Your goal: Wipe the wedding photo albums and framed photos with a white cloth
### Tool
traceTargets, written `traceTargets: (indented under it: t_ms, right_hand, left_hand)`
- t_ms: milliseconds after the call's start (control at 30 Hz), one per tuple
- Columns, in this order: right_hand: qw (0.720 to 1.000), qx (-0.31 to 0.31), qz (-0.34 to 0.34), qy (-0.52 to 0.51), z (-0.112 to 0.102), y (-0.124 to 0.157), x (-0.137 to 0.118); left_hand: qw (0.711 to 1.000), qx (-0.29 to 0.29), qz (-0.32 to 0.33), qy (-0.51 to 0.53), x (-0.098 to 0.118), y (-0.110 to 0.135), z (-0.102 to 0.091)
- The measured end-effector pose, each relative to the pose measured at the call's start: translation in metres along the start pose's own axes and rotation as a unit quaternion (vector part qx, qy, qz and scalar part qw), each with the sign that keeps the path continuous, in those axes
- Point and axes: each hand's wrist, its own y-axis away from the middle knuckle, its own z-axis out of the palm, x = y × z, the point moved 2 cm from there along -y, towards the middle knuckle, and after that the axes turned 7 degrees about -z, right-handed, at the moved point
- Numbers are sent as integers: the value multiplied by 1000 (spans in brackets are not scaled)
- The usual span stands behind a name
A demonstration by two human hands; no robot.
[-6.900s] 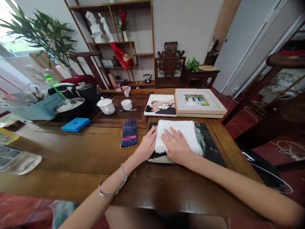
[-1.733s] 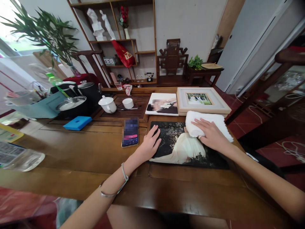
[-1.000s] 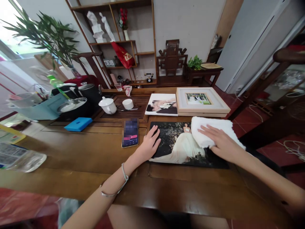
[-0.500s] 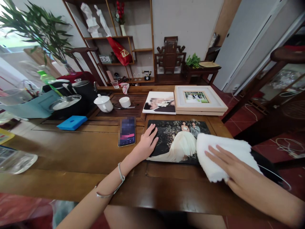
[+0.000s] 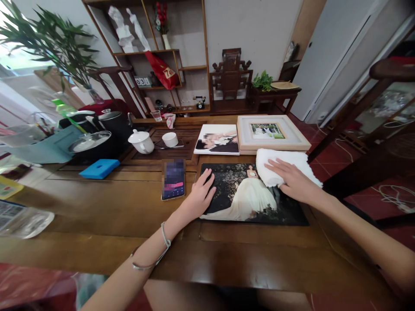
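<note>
White towel (image 5: 293,156), one, folded, lying over the 2 o'clock corner of the dark photo print (image 5: 246,203) and partly onto the table (image 5: 97,207).

Head view, sole view.
- Pictures, three: the dark print flat at centre; one unframed photo (image 5: 218,140) at its 12 o'clock; one pale-framed picture (image 5: 270,134) at its 1 o'clock, just behind the towel.
- Phone (image 5: 173,179), one, at the print's 9 o'clock.
- Teapot (image 5: 142,141), one, and cup (image 5: 170,139), one, both white, at 11 o'clock.
- Blue pad (image 5: 100,168), one, at 10 o'clock.

Surface: dark brown wooden table. Room: red floor, wooden shelf unit (image 5: 162,56) against the far wall, green plant (image 5: 52,43) at 10 o'clock.

Right hand (image 5: 292,179): fingers (image 5: 275,165) spread flat, palm down on top of the towel, closed around nothing. Left hand (image 5: 201,196): fingers (image 5: 207,179) extended flat on the print's 9 o'clock edge, gripping nothing.
</note>
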Motion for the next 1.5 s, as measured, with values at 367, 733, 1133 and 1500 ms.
traceTargets:
  t_ms: [367, 733, 1133, 1500]
  right_hand:
    - [998, 10, -15, 55, -5, 103, -71]
    - [1000, -5, 8, 23, -2, 47, -26]
    - [998, 38, 11, 58, 6, 63, -26]
    - [999, 7, -43, 9, -16, 74, -80]
  left_hand:
    - [1000, 11, 6, 10, -2, 0, 2]
    - [1000, 3, 7, 4, -1, 0, 1]
    - [1000, 14, 14, 8, -3, 0, 2]
    - [1000, 8, 14, 5, -1, 0, 1]
